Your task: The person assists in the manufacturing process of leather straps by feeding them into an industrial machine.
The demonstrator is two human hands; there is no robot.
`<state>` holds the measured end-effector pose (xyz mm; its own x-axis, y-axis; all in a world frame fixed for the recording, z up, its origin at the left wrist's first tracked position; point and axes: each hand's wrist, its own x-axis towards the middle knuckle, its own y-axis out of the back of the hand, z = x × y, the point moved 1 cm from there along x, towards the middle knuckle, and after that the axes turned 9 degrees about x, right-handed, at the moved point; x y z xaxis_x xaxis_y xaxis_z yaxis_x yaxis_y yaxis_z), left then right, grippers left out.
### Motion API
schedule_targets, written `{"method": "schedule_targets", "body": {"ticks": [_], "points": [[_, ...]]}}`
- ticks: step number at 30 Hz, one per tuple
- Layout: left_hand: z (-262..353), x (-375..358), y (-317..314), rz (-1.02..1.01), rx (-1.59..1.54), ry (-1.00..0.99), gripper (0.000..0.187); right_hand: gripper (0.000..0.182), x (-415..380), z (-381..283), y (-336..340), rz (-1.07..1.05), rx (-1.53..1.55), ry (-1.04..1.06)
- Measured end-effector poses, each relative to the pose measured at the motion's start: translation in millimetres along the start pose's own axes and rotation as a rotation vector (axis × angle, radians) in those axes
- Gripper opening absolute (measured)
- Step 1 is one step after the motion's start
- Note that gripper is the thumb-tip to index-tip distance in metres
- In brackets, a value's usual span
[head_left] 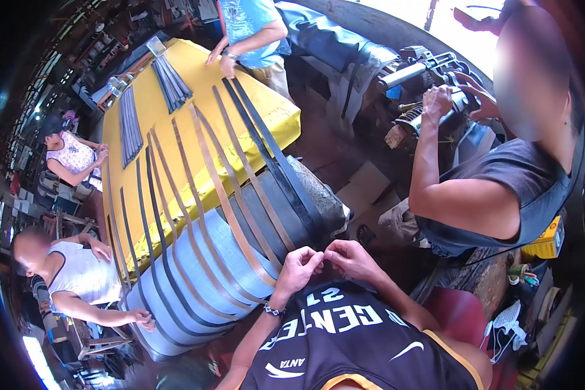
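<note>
My left hand [299, 270], with a bracelet [274, 309] at its wrist, is pinched closed in front of my chest. Fingertip to fingertip with it is my right hand [353, 260], also closed in a pinch. Whatever lies between the fingers is too small to make out. Just left of my hands, long brown strips [231, 218] and black strips [266, 140] run side by side over a yellow-covered table [175, 71] and down across a grey-blue rolled sheet [205, 253]. Neither hand visibly touches a strip.
Bundles of grey strips [130, 123] lie farther up the table. One person in blue [253, 32] leans at its far side; two people in white tops [84, 279] are along its left. On the right, a person in a dark shirt [481, 188] handles a machine [429, 78]. A yellow box [545, 239] sits behind.
</note>
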<state>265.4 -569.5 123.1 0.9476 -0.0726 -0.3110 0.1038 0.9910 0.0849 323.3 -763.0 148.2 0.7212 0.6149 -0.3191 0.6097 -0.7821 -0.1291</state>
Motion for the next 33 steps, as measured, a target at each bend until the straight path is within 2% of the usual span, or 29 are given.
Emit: {"method": "schedule_targets", "body": {"ticks": [4, 5, 8, 12, 13, 17, 22, 26, 29, 33], "points": [[-3.8, -6.9, 15.5, -0.055, 0.040, 0.030, 0.034, 0.023, -0.3, -17.0, -20.8, -0.001, -0.056, 0.027], [-3.9, -7.6, 18.3, -0.085, 0.042, 0.046, 0.038, 0.031, 4.6, -9.8, -24.5, 0.027, -0.068, 0.024], [-10.9, -6.1, 24.7, -0.138, -0.009, -0.013, 0.039, 0.040, 9.0, -10.3, -37.8, -0.035, -0.172, 0.117], [-4.3, -2.4, 33.0, -0.099, -0.039, -0.078, 0.021, 0.028, 7.6, -11.9, -49.8, 0.082, -0.130, 0.012], [-5.7, -0.5, 38.3, -0.123, -0.037, -0.086, 0.016, 0.021, 7.9, -8.9, -52.2, 0.110, -0.040, 0.035], [-0.9, 1.6, 54.1, -0.188, -0.090, -0.054, 0.020, 0.018, 10.3, -5.4, -59.1, 0.175, -0.061, 0.173], [-2.8, -3.9, 59.9, -0.307, -0.041, -0.044, 0.024, 0.021, 11.5, -0.6, -66.4, 0.124, -0.050, 0.025], [-10.9, -2.6, 61.8, -0.278, -0.035, -0.054, 0.026, 0.025, 11.7, -5.1, -69.2, 0.102, -0.024, -0.034], [-18.7, -1.5, 61.8, -0.200, -0.063, -0.056, 0.025, 0.030, 13.8, -9.6, -73.3, 0.081, -0.053, 0.053], [-8.9, -6.7, 60.0, -0.118, -0.171, -0.078, 0.020, 0.031, 20.0, -16.0, -71.9, 0.120, -0.253, 0.095]]}}
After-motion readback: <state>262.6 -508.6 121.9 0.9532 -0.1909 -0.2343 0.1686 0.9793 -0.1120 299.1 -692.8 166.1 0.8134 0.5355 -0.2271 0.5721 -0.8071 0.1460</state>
